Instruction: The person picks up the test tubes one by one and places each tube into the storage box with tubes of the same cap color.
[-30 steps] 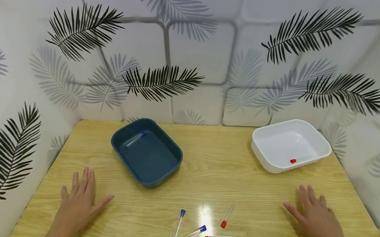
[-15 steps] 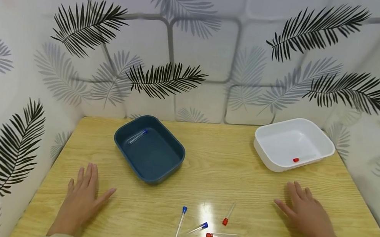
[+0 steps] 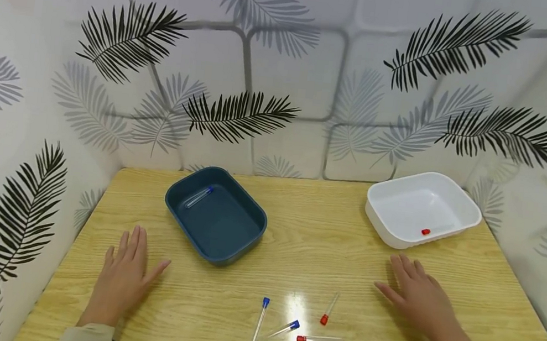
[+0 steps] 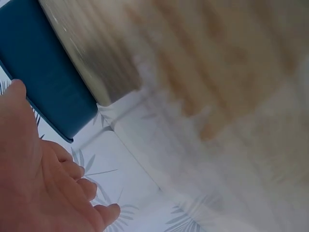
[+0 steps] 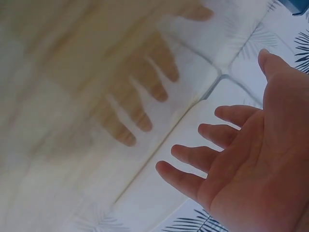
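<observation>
Two clear test tubes with blue caps, a left one [image 3: 259, 323] and a slanted one [image 3: 280, 330], lie at the front middle of the table. Beside them are two red-capped test tubes, a rear one [image 3: 329, 310] and a front one [image 3: 320, 340]. My left hand [image 3: 119, 276] is left of these tubes, nearest the dark blue bin [image 3: 245, 245], fingers extended and holding nothing. On the other side my right hand [image 3: 424, 308], also with nothing in it, has its fingers spread in front of the white bin [image 3: 373, 217]. Both wrist views show bare palms.
One blue-capped tube [image 3: 197, 198] lies inside the dark blue bin. A red cap [image 3: 425, 231] shows in the white bin; its tube is barely visible. Behind the wooden table [image 3: 313, 224] stands a leaf-patterned backdrop [image 3: 294, 72].
My right hand has moved left over the table. The left hand has gone slightly forward. The view has shifted a little; the tubes and bins look unmoved.
</observation>
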### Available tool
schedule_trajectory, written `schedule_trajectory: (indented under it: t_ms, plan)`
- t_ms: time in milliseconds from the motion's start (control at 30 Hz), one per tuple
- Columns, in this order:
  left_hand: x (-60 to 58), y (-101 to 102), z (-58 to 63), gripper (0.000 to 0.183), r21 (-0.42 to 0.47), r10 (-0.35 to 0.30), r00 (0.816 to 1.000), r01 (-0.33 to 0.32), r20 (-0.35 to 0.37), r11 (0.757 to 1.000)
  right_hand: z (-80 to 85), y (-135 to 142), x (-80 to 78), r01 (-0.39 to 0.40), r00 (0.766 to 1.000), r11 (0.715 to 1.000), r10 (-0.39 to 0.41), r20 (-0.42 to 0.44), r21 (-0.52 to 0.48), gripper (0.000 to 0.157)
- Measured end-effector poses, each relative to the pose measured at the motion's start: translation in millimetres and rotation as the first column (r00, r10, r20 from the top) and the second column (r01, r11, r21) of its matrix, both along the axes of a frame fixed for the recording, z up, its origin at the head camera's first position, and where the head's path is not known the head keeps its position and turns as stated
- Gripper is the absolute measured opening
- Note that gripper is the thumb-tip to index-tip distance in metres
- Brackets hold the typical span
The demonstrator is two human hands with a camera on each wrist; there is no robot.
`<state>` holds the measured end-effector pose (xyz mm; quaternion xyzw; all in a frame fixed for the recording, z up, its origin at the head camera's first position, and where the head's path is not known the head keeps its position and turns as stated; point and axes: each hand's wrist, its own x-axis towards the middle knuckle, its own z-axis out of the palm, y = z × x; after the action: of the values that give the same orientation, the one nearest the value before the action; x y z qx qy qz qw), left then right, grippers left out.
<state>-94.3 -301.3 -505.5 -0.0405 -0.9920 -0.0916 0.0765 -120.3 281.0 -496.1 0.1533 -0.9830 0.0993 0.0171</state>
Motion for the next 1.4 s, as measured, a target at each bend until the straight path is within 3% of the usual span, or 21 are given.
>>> schedule_trajectory:
  t_ms: [200,500,667,867,1400]
  plan:
    - [-11.5,-0.9,2.9,0.088,-0.002,0.003,1.0,-0.003,-0.01,1.0,1.4,-15.9,-8.7,-0.045,0.998,0.999,0.045,-0.048,-0.002,0.073]
    - [-24.8,0.9,1.6,0.086,0.0,-0.021,0.999,0.021,-0.028,1.0,2.5,-39.4,-19.8,-0.072,0.997,0.995,0.074,0.032,-0.068,0.082]
    - [-35.5,0.5,1.4,0.085,-0.012,-0.031,0.999,0.03,-0.031,0.999,3.8,-57.0,-22.9,-0.111,0.993,0.992,0.113,0.018,-0.062,0.081]
    - [-44.4,2.4,7.9,0.084,0.061,-0.034,0.999,0.036,-0.039,0.998,12.5,-82.0,-26.1,-0.15,0.987,0.984,0.154,0.037,-0.094,0.081]
    - [-63.2,27.4,31.4,0.084,0.156,-0.042,0.999,0.041,-0.001,0.987,33.1,-146.7,-32.2,-0.309,0.951,0.946,0.305,-0.055,-0.1,0.052]
